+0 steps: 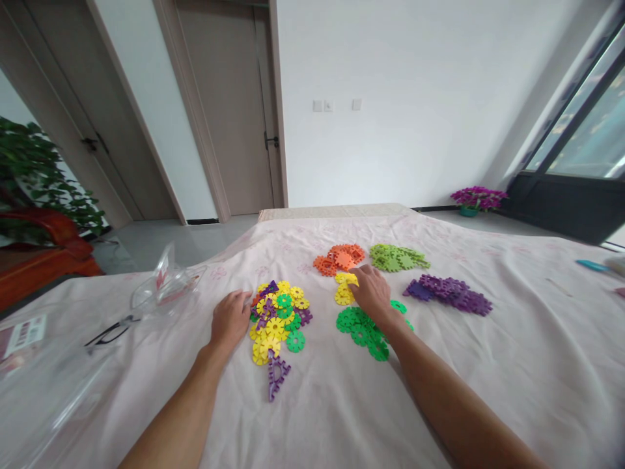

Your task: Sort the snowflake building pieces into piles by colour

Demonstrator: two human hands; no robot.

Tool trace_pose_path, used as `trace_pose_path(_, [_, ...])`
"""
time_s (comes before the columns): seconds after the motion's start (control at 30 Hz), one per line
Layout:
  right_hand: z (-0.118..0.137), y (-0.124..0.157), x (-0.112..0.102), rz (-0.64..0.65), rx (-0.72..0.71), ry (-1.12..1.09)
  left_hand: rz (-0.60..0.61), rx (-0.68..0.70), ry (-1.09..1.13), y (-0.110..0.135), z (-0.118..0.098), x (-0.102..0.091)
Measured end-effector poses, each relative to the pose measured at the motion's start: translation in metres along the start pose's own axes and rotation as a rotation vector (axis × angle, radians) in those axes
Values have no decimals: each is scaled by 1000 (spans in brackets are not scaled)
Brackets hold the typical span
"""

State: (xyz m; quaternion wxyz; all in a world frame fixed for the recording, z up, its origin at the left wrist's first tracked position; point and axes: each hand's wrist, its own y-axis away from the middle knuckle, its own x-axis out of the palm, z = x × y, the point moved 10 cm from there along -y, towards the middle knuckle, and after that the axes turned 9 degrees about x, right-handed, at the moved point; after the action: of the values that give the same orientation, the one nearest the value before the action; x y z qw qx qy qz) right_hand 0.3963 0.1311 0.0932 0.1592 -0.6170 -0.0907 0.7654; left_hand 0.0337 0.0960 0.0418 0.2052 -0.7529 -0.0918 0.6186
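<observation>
Plastic snowflake-shaped pieces lie sorted by colour on a pale pink sheet (512,365). My left hand (230,317) rests with curled fingers at the left edge of a mixed pile (278,316) of yellow, green and purple pieces. My right hand (372,291) reaches over the dark green pile (359,324), its fingertips pinched on a yellow piece at the small yellow pile (344,288). Farther back lie an orange pile (339,258) and a light green pile (398,258). A purple pile (452,293) lies to the right.
A clear plastic bag (166,286) and a clear container (43,384) sit at the left, with black glasses (110,333) beside them. A teal object (593,265) lies at the far right edge. Doors, a plant and a flower pot (476,198) stand beyond.
</observation>
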Motion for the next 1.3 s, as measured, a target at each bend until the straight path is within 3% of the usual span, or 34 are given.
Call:
trace_pose_path(0.1, [19,8,-4,9,-89,-54,10,-4,2,0,-1,0])
trace_pose_path(0.37, [109,72,10,313,-461,-314,17,-14,6,1,-1,-2])
trace_pose_path(0.5, [129,91,16,331,-503,-276,12,-15,13,0,-1,-2])
trace_pose_path(0.87, [129,89,21,287,-434,-345,-3,10,-3,0,-3,-3])
trace_pose_path(1.3, [101,66,23,319,-254,-433,1,-7,11,0,-3,-5])
